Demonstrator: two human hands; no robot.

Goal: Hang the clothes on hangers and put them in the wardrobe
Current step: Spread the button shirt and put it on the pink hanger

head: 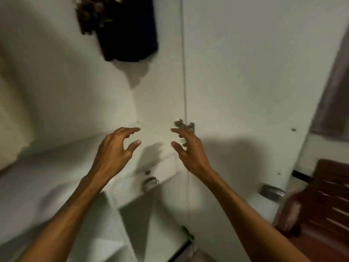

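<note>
I look into a white wardrobe (56,91) whose inner walls fill most of the view. Dark blue clothes (130,31) hang at the top, with a brown patterned garment (92,14) on their left; any hangers are hidden. My left hand (115,148) and my right hand (188,148) are both raised in the middle, fingers spread and loosely bent, holding nothing. They hover in front of a white shelf (151,137) above a small drawer (158,171). The picture is blurred by motion.
The drawer has a metal ring handle (150,183). A metal latch (186,126) sits on the vertical door edge behind my right hand, and another metal handle (272,191) lower right. Dark red-brown wooden furniture (328,205) stands at the right edge.
</note>
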